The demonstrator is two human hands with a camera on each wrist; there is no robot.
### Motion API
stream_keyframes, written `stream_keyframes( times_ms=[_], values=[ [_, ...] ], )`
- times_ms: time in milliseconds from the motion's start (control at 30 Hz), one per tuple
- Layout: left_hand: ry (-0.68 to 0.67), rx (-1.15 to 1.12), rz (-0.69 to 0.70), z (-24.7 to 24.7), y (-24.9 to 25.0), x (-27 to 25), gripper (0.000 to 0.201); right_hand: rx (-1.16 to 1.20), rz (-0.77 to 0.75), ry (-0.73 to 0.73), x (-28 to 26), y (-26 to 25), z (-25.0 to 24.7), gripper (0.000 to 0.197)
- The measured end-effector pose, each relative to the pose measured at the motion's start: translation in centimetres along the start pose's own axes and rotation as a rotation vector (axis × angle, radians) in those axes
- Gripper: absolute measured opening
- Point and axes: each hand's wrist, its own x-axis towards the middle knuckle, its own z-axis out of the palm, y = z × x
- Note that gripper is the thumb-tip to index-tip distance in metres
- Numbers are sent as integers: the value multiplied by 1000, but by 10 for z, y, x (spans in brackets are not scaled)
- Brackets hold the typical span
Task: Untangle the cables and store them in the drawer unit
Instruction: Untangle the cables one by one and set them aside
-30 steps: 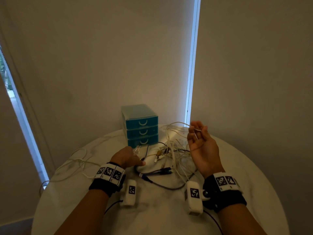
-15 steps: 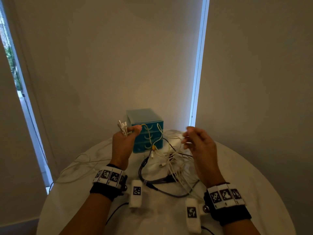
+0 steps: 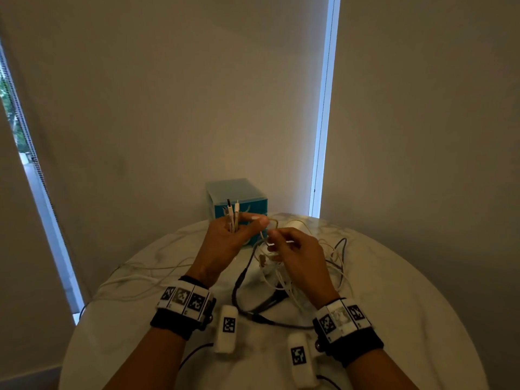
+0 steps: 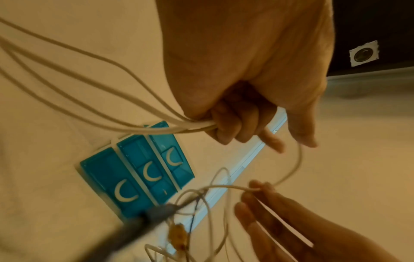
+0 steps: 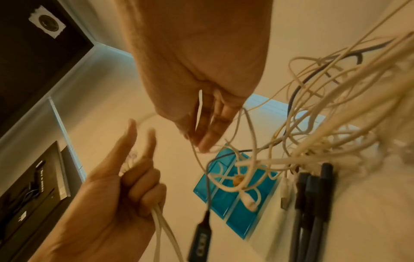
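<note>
A teal three-drawer unit (image 3: 239,197) stands at the table's far edge, all drawers closed (image 4: 136,173). My left hand (image 3: 247,223) is raised in front of it and grips a bundle of white cables (image 4: 156,127), their plug ends (image 3: 233,211) sticking up above the fist. Close to its right, my right hand (image 3: 274,240) pinches one thin white cable (image 4: 224,187) that loops back to the left hand. Below both hands hangs the tangle of white and dark cables (image 3: 281,277), which partly covers the drawers in the right wrist view (image 5: 237,203).
The round white marble table (image 3: 408,305) stands against blinds with a bright gap. A loose white cable (image 3: 140,280) trails over the table's left edge. Thick dark cables and plugs (image 5: 313,195) lie in the tangle, and one dark cable (image 3: 239,288) curves across the middle.
My left hand rose from the table with the white cable ends in its grip. My right hand moved down and left until the hands nearly met, now pinching a thin cable.
</note>
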Motion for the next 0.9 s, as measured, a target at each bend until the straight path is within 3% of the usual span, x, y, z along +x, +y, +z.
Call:
stream_keyframes(
  times_ms=[67, 167, 300, 400, 467, 567, 633, 700, 800, 900],
  values=[
    [20, 49, -71, -3, -6, 4, 26, 109, 26, 116, 4, -1, -6, 20],
    [-25, 255, -297, -11, -23, 6, 39, 357, 75, 232, 10, -5, -20, 22],
    [-302, 395, -499, -13, -38, 4, 60, 709, 176, 235, 13, -10, -35, 27],
    [-409, 393, -513, -8, -36, 4, 49, 859, 226, 241, 18, -7, -42, 31],
    [-342, 430, -481, -9, -40, 6, 43, 1004, 220, 257, 22, -8, -53, 34],
    [-133, 413, -470, -19, -54, 12, 43, 1253, 168, 346, 32, -3, -87, 32],
    [-4, 337, -500, -24, -59, 17, 37, 1542, 138, 434, 31, -1, -110, 54],
    [101, 307, -518, -28, -65, 21, 28, 1668, 84, 508, 30, 2, -127, 70],
    [197, 314, -532, -27, -70, 22, 34, 1601, 56, 539, 30, 8, -131, 47],
    [175, 312, -476, -23, -72, 23, 28, 1139, 56, 377, 30, 2, -107, 26]
  ],
)
